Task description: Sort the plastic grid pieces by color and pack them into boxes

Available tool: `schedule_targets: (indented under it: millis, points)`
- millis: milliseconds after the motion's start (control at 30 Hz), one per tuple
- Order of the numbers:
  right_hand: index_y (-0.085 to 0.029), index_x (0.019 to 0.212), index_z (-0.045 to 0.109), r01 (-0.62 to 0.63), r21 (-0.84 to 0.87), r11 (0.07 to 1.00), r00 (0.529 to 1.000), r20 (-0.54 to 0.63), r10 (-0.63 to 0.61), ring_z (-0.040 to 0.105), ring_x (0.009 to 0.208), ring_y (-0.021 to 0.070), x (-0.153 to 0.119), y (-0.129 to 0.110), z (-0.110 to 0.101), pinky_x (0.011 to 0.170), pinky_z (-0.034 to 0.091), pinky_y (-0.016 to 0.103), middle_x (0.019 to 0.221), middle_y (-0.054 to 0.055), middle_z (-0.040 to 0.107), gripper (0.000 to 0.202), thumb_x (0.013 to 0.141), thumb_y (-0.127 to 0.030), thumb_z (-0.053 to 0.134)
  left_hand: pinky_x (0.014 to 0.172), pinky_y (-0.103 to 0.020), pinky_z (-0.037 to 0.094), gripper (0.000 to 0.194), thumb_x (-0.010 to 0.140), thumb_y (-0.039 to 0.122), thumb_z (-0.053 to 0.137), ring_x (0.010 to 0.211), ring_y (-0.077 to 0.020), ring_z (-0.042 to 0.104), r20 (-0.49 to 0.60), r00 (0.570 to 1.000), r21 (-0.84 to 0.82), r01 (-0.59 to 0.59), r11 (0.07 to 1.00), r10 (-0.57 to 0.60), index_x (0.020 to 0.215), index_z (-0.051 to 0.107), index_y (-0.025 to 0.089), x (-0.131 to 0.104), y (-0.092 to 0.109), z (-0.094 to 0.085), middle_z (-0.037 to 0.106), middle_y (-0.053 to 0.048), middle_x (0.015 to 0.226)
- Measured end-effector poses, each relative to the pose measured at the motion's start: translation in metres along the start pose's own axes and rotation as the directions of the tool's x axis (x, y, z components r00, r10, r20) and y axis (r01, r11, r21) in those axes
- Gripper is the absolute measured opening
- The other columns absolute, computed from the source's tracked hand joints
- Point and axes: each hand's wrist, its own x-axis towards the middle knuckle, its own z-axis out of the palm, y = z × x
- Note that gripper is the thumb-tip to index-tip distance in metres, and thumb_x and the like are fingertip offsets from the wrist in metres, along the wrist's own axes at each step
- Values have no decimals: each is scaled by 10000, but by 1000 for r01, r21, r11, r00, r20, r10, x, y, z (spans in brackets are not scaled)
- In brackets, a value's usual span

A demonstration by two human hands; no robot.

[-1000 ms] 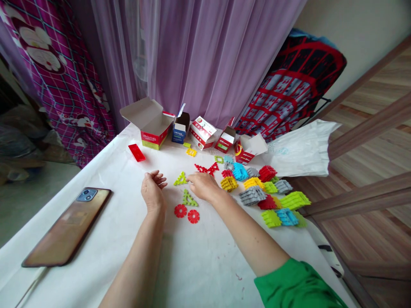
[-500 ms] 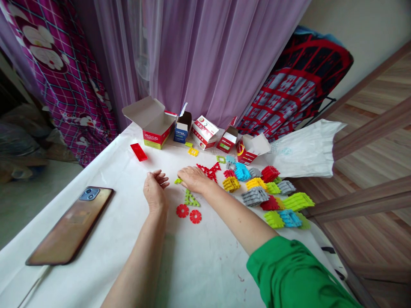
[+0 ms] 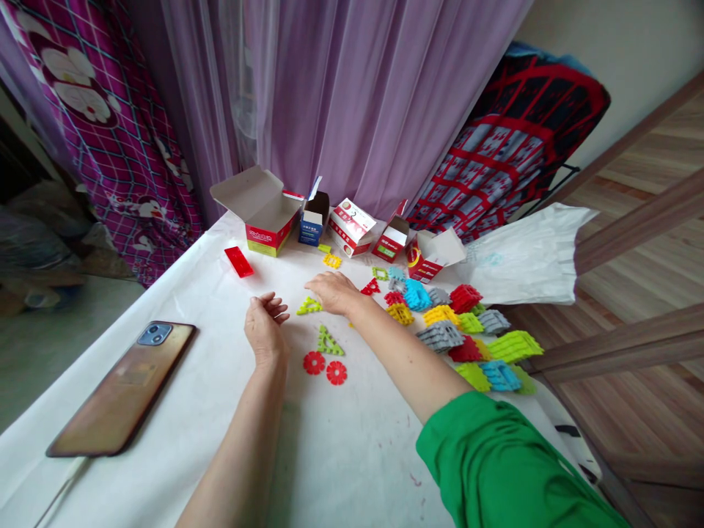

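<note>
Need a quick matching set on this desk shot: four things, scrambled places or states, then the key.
1. right hand
2. phone
3. red discs
4. red rectangular object

A. side by side, just nearer the wearer than a green triangular piece
B. near the large open box
C. at the end of an arm with a green sleeve
D. a cable attached at its near end

Pairs: 1-C, 2-D, 3-A, 4-B
</note>
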Motion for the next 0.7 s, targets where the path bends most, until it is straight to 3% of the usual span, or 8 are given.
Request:
schedule_targets:
  millis: [67,133,267,333,500,700]
  points:
    - [-253,1233,665,-90,28,996,995,-45,91,603,1137,202,-6,2,-1,911,447,302,1255,64,671,362,945,-189,454,532,-234,419,467,798,618,514,595,-117,585,-2,1000,4,2,1000,-2,851,613,164,0,0,0,621,-24,730]
    - [-275,1160,706,-130,67,989,991,-8,131,635,1086,197,-18,0,-5,874,461,289,1192,42,708,325,938,-231,473,533,-237,418,467,799,617,515,598,-120,587,-4,1000,6,5,1000,-5,852,613,164,0,0,1,622,-27,733]
    - [-301,1004,766,-88,112,990,983,173,68,673,1000,204,-51,-12,-10,792,470,268,1026,5,763,236,856,-283,584,538,-237,414,456,805,604,515,601,-119,583,-7,1000,2,10,1000,-10,860,616,163,-1,-1,1,624,-24,735]
    - [-303,1005,770,-47,138,989,979,201,18,668,1006,199,-66,-19,-7,793,466,255,1027,3,760,232,833,-286,615,538,-236,412,454,804,600,516,598,-117,581,-7,1000,0,11,1000,-11,858,617,161,-2,-1,1,622,-21,730]
    - [-293,1049,759,43,160,986,988,138,-66,647,1031,199,-83,-24,11,848,463,266,1088,23,729,275,849,-237,580,541,-238,413,448,796,592,528,596,-116,579,1,1000,1,11,1000,-11,854,619,157,-4,0,2,618,-18,726]
    - [-272,1118,706,66,66,996,996,58,-69,646,987,202,-75,-21,19,822,476,286,1063,31,727,334,924,-187,447,541,-234,415,443,804,586,527,597,-114,580,7,1000,4,12,1000,-12,857,622,157,-3,0,2,623,-18,729]
